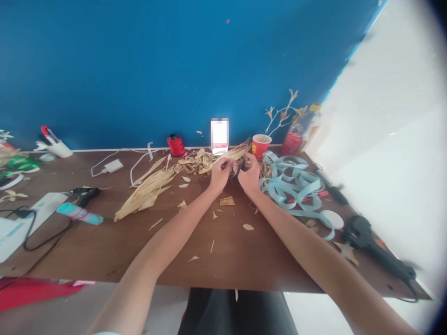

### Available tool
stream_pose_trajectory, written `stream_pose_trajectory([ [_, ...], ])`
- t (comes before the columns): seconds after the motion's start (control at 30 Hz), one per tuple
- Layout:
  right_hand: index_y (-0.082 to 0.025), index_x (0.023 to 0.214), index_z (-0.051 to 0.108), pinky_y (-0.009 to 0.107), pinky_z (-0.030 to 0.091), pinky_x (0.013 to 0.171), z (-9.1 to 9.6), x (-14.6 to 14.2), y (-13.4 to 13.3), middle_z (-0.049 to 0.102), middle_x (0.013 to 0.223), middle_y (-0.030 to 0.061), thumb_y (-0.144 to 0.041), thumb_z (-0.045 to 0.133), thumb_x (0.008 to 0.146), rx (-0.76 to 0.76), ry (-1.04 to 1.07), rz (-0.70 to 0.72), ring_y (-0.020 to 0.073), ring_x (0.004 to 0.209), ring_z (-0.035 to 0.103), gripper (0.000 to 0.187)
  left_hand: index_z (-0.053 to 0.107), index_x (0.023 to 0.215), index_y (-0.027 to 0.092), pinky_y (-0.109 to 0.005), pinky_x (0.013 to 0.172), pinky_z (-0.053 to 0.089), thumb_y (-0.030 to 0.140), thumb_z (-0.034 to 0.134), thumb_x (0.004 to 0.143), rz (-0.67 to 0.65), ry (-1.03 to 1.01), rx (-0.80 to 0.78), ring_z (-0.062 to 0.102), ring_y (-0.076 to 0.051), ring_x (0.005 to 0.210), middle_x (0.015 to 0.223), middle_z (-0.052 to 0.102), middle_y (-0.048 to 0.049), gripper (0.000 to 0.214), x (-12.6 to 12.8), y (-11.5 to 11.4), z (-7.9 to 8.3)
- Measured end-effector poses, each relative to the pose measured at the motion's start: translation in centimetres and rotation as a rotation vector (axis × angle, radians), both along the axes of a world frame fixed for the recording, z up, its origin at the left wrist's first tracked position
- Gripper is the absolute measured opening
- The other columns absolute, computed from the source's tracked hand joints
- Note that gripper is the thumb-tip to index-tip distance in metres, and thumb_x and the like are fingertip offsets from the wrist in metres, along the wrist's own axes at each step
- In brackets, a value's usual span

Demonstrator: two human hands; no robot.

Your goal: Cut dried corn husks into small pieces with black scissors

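In the head view my right hand (250, 173) is closed around a pair of dark scissors (240, 166), their blades partly hidden by the fingers. Close beside it on the left, my left hand (220, 174) pinches something small; the fingertips hide most of it, perhaps a bit of husk. Behind both hands lies a heap of dry, straw-coloured husks (197, 162). A long bundle of pale husks (148, 193) stretches across the table to the left. Small cut scraps, among them a squarish husk piece (226, 201) and an oval one (248, 227), lie in front of the hands.
A red paper cup (260, 146), a coil of light blue ribbon (291, 179) and a black glue gun (377, 246) are on the right. Against the blue wall stand a lit phone (220, 132) and a red can (176, 145). A cyan roll (80, 213) lies left.
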State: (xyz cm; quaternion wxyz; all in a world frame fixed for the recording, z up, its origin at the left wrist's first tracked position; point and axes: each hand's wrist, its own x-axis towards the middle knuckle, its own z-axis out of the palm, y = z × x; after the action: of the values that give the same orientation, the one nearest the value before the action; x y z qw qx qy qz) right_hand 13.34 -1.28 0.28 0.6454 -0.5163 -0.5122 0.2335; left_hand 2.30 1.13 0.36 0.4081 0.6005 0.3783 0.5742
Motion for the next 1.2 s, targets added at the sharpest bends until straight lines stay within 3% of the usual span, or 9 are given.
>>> stream_pose_trajectory([
  [0.37, -0.019, 0.113, 0.051, 0.03, 0.05, 0.065, -0.1, -0.1, -0.2, 0.067, 0.08, 0.0011, -0.029, 0.062, 0.07, 0.021, 0.042, -0.007, 0.0175, 0.068, 0.061, 0.046, 0.066, 0.078, 0.017, -0.025, 0.068, 0.046, 0.028, 0.057, 0.081, -0.061, -0.053, -0.068, 0.056, -0.012, 0.066, 0.069, 0.063, 0.0, 0.015, 0.3, 0.0, 0.1],
  [0.87, -0.018, 0.114, 0.056, 0.033, 0.051, 0.073, -0.1, 0.0, 0.0, 0.067, 0.082, 0.0022, -0.031, 0.066, 0.069, 0.016, 0.024, -0.035, 0.0183, 0.073, 0.063, 0.048, 0.066, 0.082, 0.017, -0.026, 0.071, 0.047, 0.029, 0.062, 0.079, -0.073, -0.069, -0.097, 0.059, -0.013, 0.072, 0.079, 0.067, -0.0021, 0.013, 0.2, 0.5, -0.5],
  [1.07, -0.017, 0.113, 0.056, 0.033, 0.051, 0.079, -0.1, 0.0, 0.0, 0.067, 0.091, 0.0047, -0.03, 0.065, 0.072, 0.059, 0.005, -0.173, 0.0172, 0.076, 0.062, 0.045, 0.064, 0.091, 0.017, -0.026, 0.072, 0.046, 0.036, 0.058, 0.085, 0.009, 0.017, -0.041, 0.058, -0.013, 0.073, 0.082, 0.065, -0.0031, 0.021, 0.0, 0.5, -0.7],
  [1.2, -0.016, 0.113, 0.056, 0.035, 0.051, 0.085, -0.1, 0.2, 0.1, 0.067, 0.099, 0.0078, -0.024, 0.062, 0.074, 0.118, 0.024, -0.249, 0.0178, 0.082, 0.063, 0.04, 0.063, 0.093, 0.016, -0.027, 0.073, 0.046, 0.036, 0.058, 0.086, -0.028, 0.087, -0.034, 0.06, -0.014, 0.075, 0.084, 0.065, -0.0041, 0.022, 0.0, 0.7, -0.9],
])
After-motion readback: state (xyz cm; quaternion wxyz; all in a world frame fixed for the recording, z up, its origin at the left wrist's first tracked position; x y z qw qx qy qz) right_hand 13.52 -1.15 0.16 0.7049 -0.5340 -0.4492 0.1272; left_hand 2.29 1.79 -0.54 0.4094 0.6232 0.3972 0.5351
